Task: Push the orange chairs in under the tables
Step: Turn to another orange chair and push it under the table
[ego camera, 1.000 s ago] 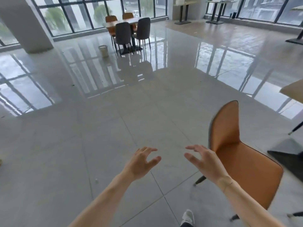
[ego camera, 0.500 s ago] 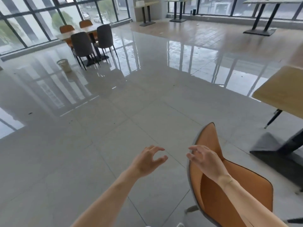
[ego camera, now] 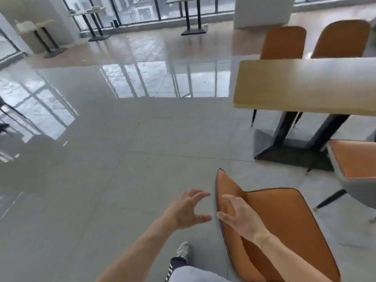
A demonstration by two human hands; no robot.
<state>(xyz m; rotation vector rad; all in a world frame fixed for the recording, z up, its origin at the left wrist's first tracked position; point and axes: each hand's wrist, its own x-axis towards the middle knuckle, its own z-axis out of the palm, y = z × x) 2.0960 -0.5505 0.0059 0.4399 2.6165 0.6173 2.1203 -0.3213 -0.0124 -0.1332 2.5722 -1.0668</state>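
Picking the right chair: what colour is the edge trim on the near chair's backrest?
Black piping along the edge of the orange backrest, clearest in the head view.

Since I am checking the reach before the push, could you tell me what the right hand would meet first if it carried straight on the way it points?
Most likely the backrest of the nearest orange chair. The right hand hovers open over its edge, fingers aimed at it; depth is unclear from this one view.

You stand on a glossy grey floor (ego camera: 122, 149) mirroring tall windows (ego camera: 142, 9); before those windows stand three black-legged tables (ego camera: 191, 15), beside a white pillar (ego camera: 262, 11).
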